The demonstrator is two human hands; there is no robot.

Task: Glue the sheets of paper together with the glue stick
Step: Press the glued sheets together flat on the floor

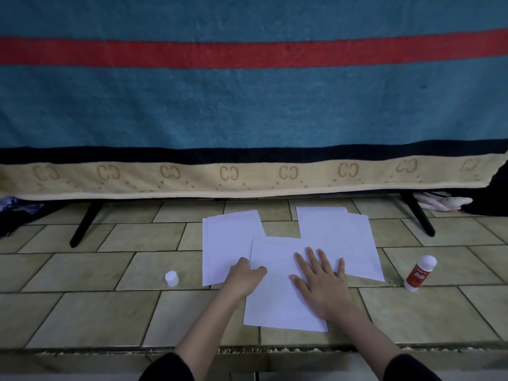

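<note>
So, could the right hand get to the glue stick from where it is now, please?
Probably yes. The right hand lies flat on the top sheet, and the glue stick stands uncapped on bare tile to its right, with nothing between them.

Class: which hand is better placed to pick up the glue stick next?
Right. The glue stick stands on the tiles just beyond the right hand; the left hand is across the front sheet, near the cap.

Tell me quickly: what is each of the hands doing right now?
Left hand: fingers curled on the left edge of the front sheet, holding nothing.
Right hand: open, flat on that sheet.
</note>
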